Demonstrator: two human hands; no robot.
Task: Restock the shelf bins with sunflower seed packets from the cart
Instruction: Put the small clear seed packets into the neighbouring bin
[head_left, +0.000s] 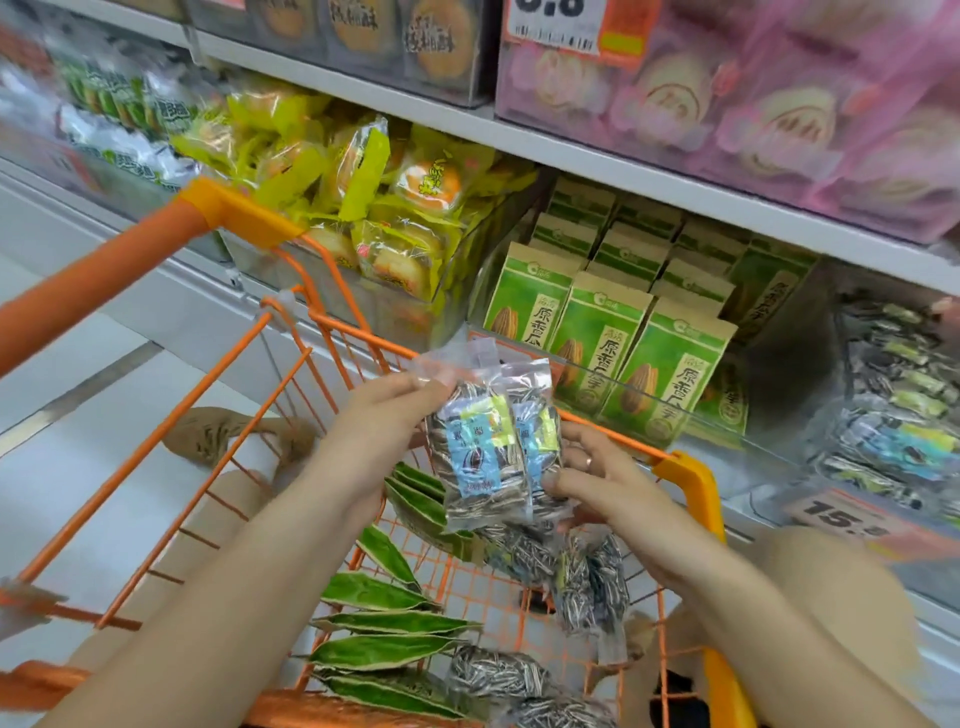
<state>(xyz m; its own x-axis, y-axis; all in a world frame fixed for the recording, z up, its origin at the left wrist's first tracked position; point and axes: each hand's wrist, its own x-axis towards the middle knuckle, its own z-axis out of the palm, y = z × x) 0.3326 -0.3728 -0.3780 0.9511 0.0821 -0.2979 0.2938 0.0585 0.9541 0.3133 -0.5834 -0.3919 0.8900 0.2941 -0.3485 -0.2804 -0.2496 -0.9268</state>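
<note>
Orange cart (691, 483) beside stocked shelf bins (649, 374)

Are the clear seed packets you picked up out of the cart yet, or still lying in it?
Out. Both hands, left hand and right hand, hold the clear seed packets above the orange cart, clear of the other packets lying inside.

Left hand (384, 415), right hand (602, 478) raised, fingers curled.
</note>
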